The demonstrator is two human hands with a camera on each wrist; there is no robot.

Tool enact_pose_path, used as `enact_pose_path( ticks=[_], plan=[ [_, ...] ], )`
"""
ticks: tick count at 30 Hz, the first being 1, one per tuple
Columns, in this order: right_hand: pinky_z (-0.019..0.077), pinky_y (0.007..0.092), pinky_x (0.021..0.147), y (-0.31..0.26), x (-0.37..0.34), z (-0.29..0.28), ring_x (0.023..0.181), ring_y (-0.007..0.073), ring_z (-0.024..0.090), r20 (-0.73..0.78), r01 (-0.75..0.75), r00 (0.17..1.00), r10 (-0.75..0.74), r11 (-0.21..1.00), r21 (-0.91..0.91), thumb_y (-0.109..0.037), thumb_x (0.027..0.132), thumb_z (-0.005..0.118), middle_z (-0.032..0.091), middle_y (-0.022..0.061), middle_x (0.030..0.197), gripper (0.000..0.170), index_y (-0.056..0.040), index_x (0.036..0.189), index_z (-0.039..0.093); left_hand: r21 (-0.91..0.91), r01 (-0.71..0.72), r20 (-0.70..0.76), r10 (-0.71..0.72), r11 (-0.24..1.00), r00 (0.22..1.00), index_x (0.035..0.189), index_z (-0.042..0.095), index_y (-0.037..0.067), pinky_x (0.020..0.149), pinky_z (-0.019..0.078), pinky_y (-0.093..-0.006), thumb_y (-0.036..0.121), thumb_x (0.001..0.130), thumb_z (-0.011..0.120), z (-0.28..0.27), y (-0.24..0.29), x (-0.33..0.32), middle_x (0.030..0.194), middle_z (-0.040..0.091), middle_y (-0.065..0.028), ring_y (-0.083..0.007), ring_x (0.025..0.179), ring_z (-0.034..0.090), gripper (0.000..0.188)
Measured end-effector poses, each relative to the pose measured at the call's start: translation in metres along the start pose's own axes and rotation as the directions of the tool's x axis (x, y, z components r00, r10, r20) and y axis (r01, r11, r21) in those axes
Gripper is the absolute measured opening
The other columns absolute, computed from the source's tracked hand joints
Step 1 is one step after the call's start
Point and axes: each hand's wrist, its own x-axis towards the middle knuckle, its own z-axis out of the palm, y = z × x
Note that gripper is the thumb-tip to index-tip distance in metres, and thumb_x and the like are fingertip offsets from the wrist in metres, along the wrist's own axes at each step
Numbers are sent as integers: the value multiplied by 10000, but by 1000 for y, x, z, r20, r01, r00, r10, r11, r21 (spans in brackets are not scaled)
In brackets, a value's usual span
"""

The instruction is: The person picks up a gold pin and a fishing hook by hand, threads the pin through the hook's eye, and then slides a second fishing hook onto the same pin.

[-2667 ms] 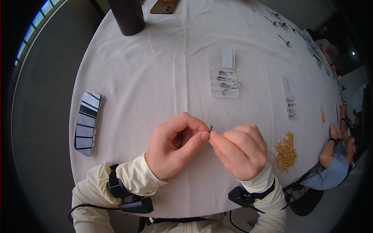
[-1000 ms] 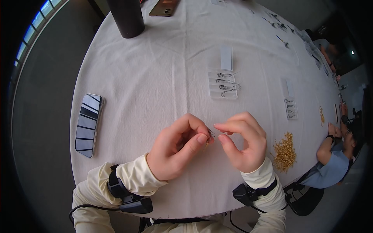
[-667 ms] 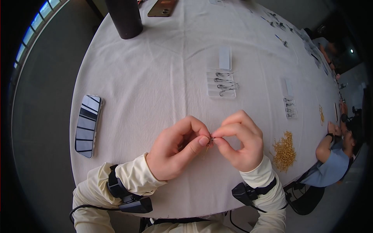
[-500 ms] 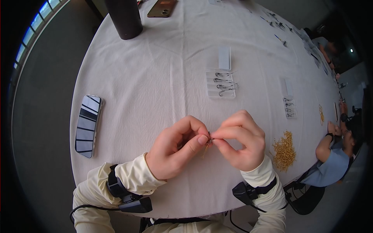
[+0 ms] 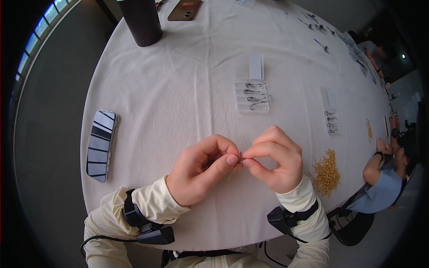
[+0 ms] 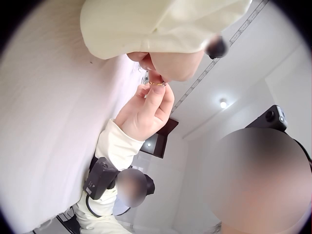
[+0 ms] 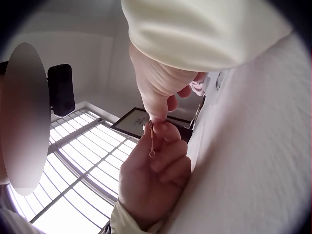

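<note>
Above the white tablecloth, the left hand (image 5: 199, 172) pinches a small dark and gold metal piece (image 5: 240, 160) between thumb and index finger. The right hand (image 5: 279, 161) meets it from the other side, thumb and index fingertips pinched on the same piece. From the right wrist view, a thin gold link (image 7: 152, 141) ending in a small ring hangs by the left hand's fingers (image 7: 158, 175). The left wrist view has a bit of gold at the right hand's fingertips (image 6: 157, 85). How the dark and gold parts join is hidden by the fingers.
A clear compartment box (image 5: 253, 106) of dark hooks lies beyond the hands, a smaller one (image 5: 332, 123) to its right. A gold pile (image 5: 327, 173) sits right of the right hand. A phone (image 5: 101, 146) lies left; a dark cup (image 5: 144, 27) and another phone (image 5: 184, 10) stand far back.
The right hand came away from the left, then returned and pinches at the small piece again. A gold part now hangs below the left fingertips. The left hand has hardly moved.
</note>
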Motion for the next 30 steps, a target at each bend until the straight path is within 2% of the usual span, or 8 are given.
enact_pose_path(
  ticks=[3, 5, 6, 8, 12, 16, 26, 30],
  plan=[
    [477, 316, 619, -1, 0, 1, 732, 198, 592, 1, 0, 1000, 0, 1000, -12, 47, 685, 782, 615, 34, 848, 221, -76, 844, 690, -52, -20, -37, 18, 998, 999, 1073, 592, 7, 728, 439, -208, 126, 1022, 606, 1, -3, 1, 959, 618, -4, -38, 799, 517, 130],
    [476, 317, 619, -1, -1, 1, 736, 201, 595, 1, -2, 1000, 2, 1000, -26, 53, 681, 769, 606, 37, 850, 225, -77, 841, 679, 58, -16, 4, 16, 998, 1000, 1071, 591, 31, 612, 381, -190, 72, 965, 653, -4, -5, 0, 947, 610, 32, -4, 678, 442, 130],
    [476, 317, 621, -1, -1, 1, 737, 201, 595, -8, 9, 1000, -9, 998, -58, 54, 675, 766, 601, 39, 851, 229, -77, 838, 673, 58, -17, 4, 16, 998, 1000, 1071, 591, 31, 612, 381, -190, 72, 965, 653, -4, -1, 0, 947, 610, 32, -4, 678, 442, 130],
    [476, 318, 622, -2, -1, 0, 738, 202, 596, -17, 19, 1000, -21, 996, -90, 55, 670, 764, 597, 42, 853, 233, -77, 835, 666, 129, 65, 53, -72, 989, 996, 1120, 552, 17, 785, 458, -226, -11, 949, 622, -4, 10, -1, 1028, 595, -21, -68, 864, 562, 186],
    [471, 332, 638, -1, -1, -2, 732, 220, 585, -56, 23, 998, -33, 985, -169, 55, 652, 766, 588, 42, 850, 248, -82, 831, 661, 182, 76, 34, -83, 980, 996, 1114, 555, 27, 763, 436, -208, -16, 943, 623, -3, 6, 0, 1024, 585, -12, -47, 835, 520, 189],
    [451, 350, 654, 0, 0, -6, 728, 233, 574, -64, 65, 994, -85, 963, -260, 44, 638, 779, 581, 36, 848, 274, -88, 848, 663, 171, 11, 12, -13, 985, 1000, 1125, 566, 24, 734, 415, -196, -4, 950, 622, -3, 2, 0, 1004, 575, 3, -28, 832, 492, 186],
    [415, 346, 653, 1, 1, -4, 720, 210, 565, -18, 120, 991, -131, 948, -293, 20, 632, 794, 574, 21, 840, 287, -100, 856, 660, 194, 25, 5, -27, 981, 1000, 1103, 596, 9, 693, 394, -186, -2, 966, 581, -3, 3, -1, 949, 584, 14, -17, 784, 466, 139],
    [408, 346, 667, 2, 3, -5, 714, 206, 557, -32, 125, 988, -148, 914, -385, 12, 639, 794, 568, 13, 829, 275, -99, 851, 659, 231, 32, 15, -37, 972, 999, 1118, 596, 5, 709, 408, -187, 3, 971, 587, -4, 5, 0, 965, 591, 8, -17, 803, 486, 148]
  ],
)
